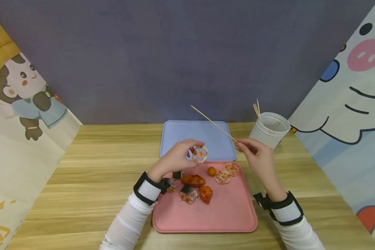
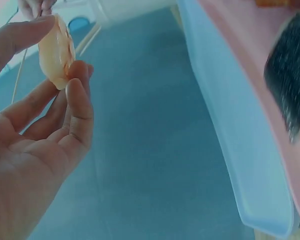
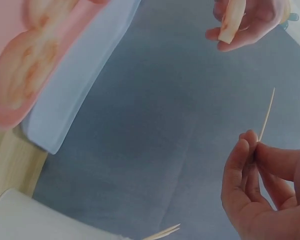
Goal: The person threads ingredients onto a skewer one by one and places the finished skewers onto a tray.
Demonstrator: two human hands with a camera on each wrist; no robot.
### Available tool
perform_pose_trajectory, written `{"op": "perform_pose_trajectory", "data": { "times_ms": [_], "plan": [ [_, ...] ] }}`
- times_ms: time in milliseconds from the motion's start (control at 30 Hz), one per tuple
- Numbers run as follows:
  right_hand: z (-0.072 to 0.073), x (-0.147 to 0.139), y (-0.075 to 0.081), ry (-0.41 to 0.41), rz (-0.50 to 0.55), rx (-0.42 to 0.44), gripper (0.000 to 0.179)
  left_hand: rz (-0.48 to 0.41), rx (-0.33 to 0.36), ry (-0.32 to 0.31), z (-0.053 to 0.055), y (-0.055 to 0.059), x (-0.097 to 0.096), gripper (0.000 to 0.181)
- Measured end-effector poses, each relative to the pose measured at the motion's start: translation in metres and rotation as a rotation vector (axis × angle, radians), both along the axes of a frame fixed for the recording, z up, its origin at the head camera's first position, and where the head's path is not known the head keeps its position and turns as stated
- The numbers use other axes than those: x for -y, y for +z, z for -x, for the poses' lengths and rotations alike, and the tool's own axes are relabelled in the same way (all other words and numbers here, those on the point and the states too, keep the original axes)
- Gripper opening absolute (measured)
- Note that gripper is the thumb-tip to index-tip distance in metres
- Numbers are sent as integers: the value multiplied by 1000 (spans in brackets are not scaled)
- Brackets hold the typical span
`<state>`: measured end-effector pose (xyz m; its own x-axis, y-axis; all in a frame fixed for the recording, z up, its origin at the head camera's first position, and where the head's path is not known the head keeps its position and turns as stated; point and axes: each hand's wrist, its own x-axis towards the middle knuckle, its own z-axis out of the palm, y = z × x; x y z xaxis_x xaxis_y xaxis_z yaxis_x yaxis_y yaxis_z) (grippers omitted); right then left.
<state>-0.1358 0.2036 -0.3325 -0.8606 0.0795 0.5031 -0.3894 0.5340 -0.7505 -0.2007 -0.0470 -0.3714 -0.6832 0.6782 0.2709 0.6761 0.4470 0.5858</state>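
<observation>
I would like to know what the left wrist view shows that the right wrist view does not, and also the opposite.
Only the left wrist view: a black, white-flecked piece of food on the pink, round-cornered tray.
Only the right wrist view, plainly: two round, pale lotus-root slices lying on that tray, and the white, round cup.
Both: the left hand pinching another pale lotus-root slice, the right hand holding a thin wooden skewer, and parts of the pink tray and the flat light-blue tray.
</observation>
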Motion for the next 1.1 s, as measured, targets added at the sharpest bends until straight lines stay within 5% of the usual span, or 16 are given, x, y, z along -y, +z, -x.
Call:
{"op": "perform_pose_trajectory", "data": {
  "times_ms": [367,567,800,1100],
  "plan": [
    [7,9,3,54,35,-30,15,-245,51,121,13,12,27,55],
    [20,3,-12,75,84,-50,16,-317,100,164,16,18,40,55],
    [23,1,-20,112,108,-73,16,-463,172,146,14,27,45,56],
    [18,2,-22,132,92,-62,18,-745,139,109,14,29,49,55]
  ]
}}
